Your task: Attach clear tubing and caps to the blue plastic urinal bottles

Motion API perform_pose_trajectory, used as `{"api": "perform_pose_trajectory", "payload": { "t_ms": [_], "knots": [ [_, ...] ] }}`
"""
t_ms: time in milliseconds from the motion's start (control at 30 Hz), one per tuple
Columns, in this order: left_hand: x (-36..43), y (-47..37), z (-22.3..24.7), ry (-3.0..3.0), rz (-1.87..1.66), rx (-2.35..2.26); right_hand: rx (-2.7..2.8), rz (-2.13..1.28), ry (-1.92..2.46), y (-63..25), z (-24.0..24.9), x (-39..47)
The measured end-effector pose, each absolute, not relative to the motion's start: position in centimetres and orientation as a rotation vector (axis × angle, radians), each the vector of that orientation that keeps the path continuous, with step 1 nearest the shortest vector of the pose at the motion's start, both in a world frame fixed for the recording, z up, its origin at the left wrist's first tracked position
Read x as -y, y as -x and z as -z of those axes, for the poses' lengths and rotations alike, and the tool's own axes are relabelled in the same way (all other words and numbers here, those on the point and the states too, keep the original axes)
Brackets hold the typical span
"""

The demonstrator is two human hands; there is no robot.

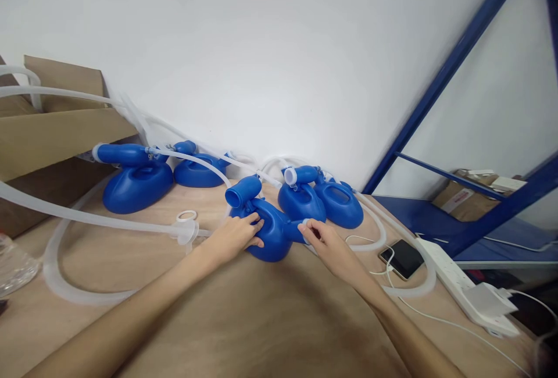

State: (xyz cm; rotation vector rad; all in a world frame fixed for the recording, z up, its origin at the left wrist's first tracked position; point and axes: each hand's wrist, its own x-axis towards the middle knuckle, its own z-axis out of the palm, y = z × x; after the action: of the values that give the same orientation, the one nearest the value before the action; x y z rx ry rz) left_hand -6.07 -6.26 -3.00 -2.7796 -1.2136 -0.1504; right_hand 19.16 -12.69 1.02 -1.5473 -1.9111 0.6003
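Left hand point(235, 235) reached in from lower left, palm down, fingers curled on blue bottle point(271, 231) at mid-desk point(209, 320). Right hand point(328, 245) angled in opposite. Other blue bottles point(300, 200) and tubing point(429, 267) lay behind and around. Right fingers pinched closed on white cap point(304, 228) at bottle's spout.

Above the row of blue bottles point(137, 192), we have open room up to the white wall point(261, 75). Looping tubes point(87, 298) and cardboard boxes point(56, 128) obstruct our left; a power strip point(457, 279) and blue frame point(449, 70), our right. Between our forearms point(148, 305), the near tabletop point(279, 320) offers passage.
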Motion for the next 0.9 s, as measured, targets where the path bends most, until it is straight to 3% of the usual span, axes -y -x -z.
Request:
{"api": "perform_pose_trajectory", "payload": {
  "t_ms": [367,900],
  "knots": [
    [5.0,6.5,4.8,2.910,0.381,1.092,1.885,-0.557,1.506,-19.3,-0.1,12.5],
    [5.4,6.5,4.3,2.896,0.346,1.153,1.826,-0.576,1.519,-19.8,-0.7,12.5]
  ]
}}
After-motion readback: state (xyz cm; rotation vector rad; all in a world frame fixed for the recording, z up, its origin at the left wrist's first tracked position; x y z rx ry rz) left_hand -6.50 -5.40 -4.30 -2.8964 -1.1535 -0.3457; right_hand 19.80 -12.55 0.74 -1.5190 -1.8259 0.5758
